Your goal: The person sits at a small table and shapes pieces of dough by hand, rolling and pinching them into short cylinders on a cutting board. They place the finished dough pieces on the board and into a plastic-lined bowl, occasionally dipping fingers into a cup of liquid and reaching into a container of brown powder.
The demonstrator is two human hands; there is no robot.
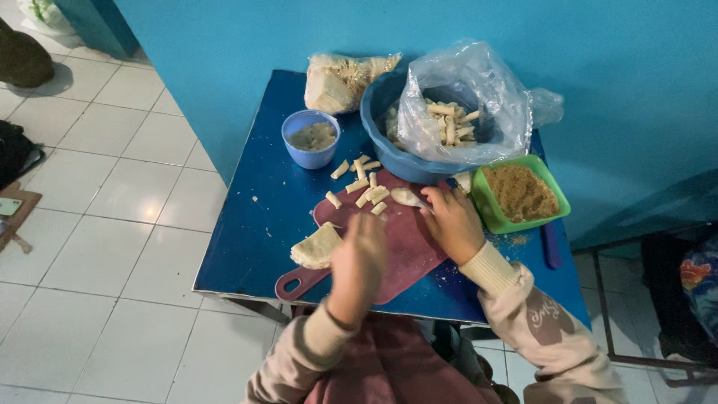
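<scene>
Head view: the person sits at a blue bench [254,224] set against a blue wall. A maroon board [404,247] lies on it, handle toward the person. The left hand [359,262] hangs above the board's near side, blurred, so whether its fingers are open or closed cannot be told; nothing shows in them. Just beside it on the board lies a stack of pale wrappers [317,247]. The right hand [451,222] rests on the board's right edge, its fingers curled over a pale filled piece [405,196], pressing or folding it; the grip itself is hidden under the knuckles. Small rolls [366,188] lie scattered at the board's far end.

The piece looks light, soft and pliable, likely to tear or spill if squeezed; it would best be taken at its folded edges with light fingertips. The wrappers seem thin and floppy, and would lift best one at a time from a corner.

Behind stand a small blue cup [310,138] of greyish paste, a big blue bowl [381,135] with a clear bag [464,97] of rolls, a green tray [490,206] of crumbs and a packet [340,78] near the wall. The bag hides much of the bowl's inside. A dark handle [551,247] right of the tray is hard to identify.
</scene>
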